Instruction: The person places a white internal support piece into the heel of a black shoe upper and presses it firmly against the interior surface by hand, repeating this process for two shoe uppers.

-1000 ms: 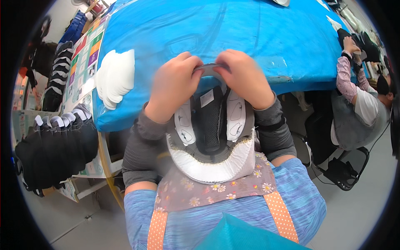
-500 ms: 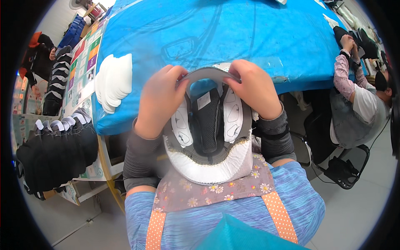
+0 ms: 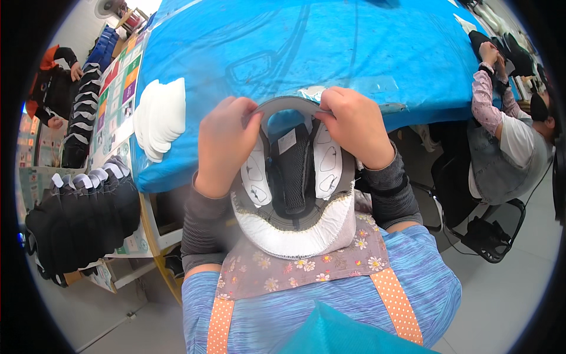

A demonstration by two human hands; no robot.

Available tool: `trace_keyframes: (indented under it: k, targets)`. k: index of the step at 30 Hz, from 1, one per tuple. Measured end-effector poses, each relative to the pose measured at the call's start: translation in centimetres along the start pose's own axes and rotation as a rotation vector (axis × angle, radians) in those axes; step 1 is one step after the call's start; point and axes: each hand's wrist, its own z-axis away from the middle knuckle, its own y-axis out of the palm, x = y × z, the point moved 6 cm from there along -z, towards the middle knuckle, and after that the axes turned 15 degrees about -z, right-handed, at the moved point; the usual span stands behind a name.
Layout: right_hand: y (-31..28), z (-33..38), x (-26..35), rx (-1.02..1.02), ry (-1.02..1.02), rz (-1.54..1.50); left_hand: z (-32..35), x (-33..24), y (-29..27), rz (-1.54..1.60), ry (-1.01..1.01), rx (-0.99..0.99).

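Note:
In front of my chest is a helmet liner point(image 3: 295, 243), its open side facing up. It has a white padded band at the near end, a black mesh strip down the middle and white side pads with drawn outlines. My left hand point(image 3: 227, 144) pinches the grey far rim on its left side. On the right side of that same rim, my right hand point(image 3: 358, 127) has thumb and fingers closed. The fingertips of both hands partly cover the rim. The liner's near end rests against my flowered apron point(image 3: 277, 277).
A blue-covered table point(image 3: 318, 53) lies beyond the liner, with white cut pieces point(image 3: 159, 118) fanned at its left. Black pads with white tabs point(image 3: 82, 215) hang over the left edge; more black pads point(image 3: 85, 109) stand behind. One co-worker point(image 3: 513, 138) sits right, another point(image 3: 56, 82) is far left.
My hands stay on the rim, with the far rim turned slightly. The co-worker at far left has shifted, one arm now reaching toward the row of black pads.

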Motion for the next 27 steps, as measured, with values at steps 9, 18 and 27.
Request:
trace_keyframes:
  k: [9, 18, 27]
  targets:
    - [-1.2, 1.2, 0.3, -0.023, 0.018, -0.051, 1.0, 0.4, -0.8, 0.103, -0.111, 0.037]
    - [-0.4, 0.7, -1.2, 0.100, 0.180, -0.019, 1.3, 0.2, -0.7, -0.142, -0.028, 0.023]
    - [0.6, 1.1, -3.4, 0.021, 0.233, -0.418, 1.6, 1.9, 0.8, 0.109, -0.114, -0.004]
